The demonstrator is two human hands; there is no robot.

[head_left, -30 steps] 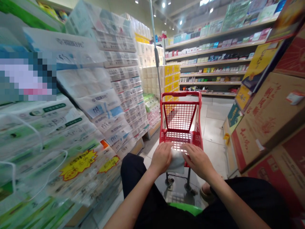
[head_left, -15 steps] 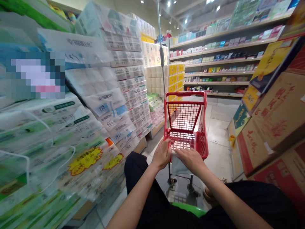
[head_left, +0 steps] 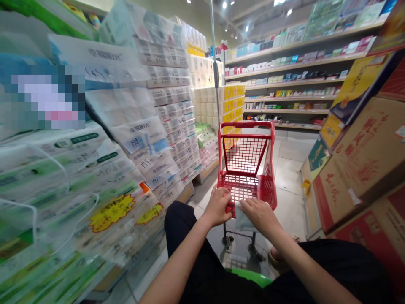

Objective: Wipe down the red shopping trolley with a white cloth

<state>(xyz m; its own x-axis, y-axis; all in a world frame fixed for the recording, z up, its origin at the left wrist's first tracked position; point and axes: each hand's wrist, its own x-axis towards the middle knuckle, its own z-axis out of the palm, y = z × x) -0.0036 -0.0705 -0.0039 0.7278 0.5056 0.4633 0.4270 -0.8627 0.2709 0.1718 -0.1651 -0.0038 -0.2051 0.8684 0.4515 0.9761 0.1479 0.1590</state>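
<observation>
Steadying the red cart [head_left: 243, 125] with your left grip [head_left: 218, 207] curled round its near edge, press the white cloth [head_left: 243, 222] flat there, right grip [head_left: 259, 213] closed on it. Left of the cart, yellow signs [head_left: 111, 213] carry blurred handwritten figures; right of it, a brown carton [head_left: 379, 141] bears red Chinese characters.

We face the shopping cart [head_left: 247, 154], its handlebar [head_left: 248, 125] at the far end. At its near end we have our left hand [head_left: 218, 207] at the rim and, to its right, our right hand [head_left: 257, 213] on a cloth [head_left: 245, 220]. Left of the cart stand stacked tissue packs [head_left: 175, 112], with price signs [head_left: 112, 213] on the nearest ones. Toilet-roll packs [head_left: 204, 101] rise beyond it, to the left. Cardboard cartons [head_left: 368, 143] are piled to its right; behind it, shelves [head_left: 284, 77] hold small boxes.
</observation>
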